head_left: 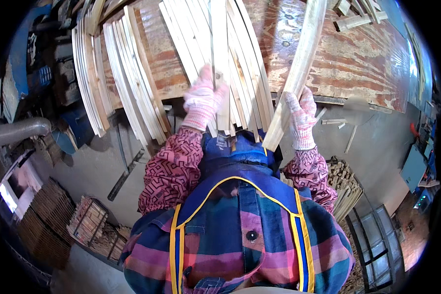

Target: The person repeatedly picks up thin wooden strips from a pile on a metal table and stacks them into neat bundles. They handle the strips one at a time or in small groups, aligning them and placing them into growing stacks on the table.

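Observation:
My left hand (203, 100), in a pale pink-and-white knitted glove, is closed at the left edge of a light wooden strip (221, 44). Its thumb lies over that edge; the far fingers are partly blurred. This strip lies over a fanned row of similar wooden strips (250, 59) reaching past the table's near edge. On the right, my right hand (301, 115), gloved alike, grips a longer, thicker wooden strip (299, 59) near its lower end. That strip slants away to the upper right, its near end tilted toward my blue apron (240, 152).
Two more bundles of wooden strips (132, 73) (87, 73) overhang the worn plywood table (357, 68) at left. Short offcuts (361, 20) lie at its far right. A ribbed hose (19, 132) is at left, stacked sticks (345, 183) at lower right, a metal rack (377, 240) beyond.

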Tool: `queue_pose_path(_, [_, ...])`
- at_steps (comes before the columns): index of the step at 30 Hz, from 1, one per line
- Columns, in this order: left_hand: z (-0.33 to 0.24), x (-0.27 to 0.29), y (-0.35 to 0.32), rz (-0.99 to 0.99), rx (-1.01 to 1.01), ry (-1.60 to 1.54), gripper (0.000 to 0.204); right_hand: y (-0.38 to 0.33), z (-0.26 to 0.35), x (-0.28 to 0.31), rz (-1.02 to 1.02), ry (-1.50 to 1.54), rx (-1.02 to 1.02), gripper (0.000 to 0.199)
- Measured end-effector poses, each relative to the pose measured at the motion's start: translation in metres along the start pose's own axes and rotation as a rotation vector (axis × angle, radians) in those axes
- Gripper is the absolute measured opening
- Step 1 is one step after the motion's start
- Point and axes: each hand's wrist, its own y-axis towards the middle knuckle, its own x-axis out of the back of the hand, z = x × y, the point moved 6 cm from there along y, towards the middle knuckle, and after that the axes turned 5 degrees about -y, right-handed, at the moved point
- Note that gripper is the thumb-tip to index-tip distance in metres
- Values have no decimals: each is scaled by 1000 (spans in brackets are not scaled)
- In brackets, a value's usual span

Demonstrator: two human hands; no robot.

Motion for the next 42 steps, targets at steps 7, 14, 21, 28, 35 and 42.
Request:
queue_pose_path(7, [-49,187,-38,-700,-873,689,76,19,97,-80,331,-1019,822,39])
queue_pose_path(14, [96,164,-74,-630,-478,245,22,44,162,-141,-79,-691,1151,41])
queue_pose_path(21, [303,151,-84,-692,418,-43,33,43,23,-217,147,-1369,106,108])
queue_pose_path(28, [361,113,-18,-271,664,34,65,64,30,-218,60,-1542,37,100])
queue_pose_path(35, [315,103,-12,-201,389,-273,107,95,-2,-168,256,-1190,145,77])
queue_pose_path(42, [347,92,-20,-196,259,-398,111,11,128,-156,355,-1203,270,74])
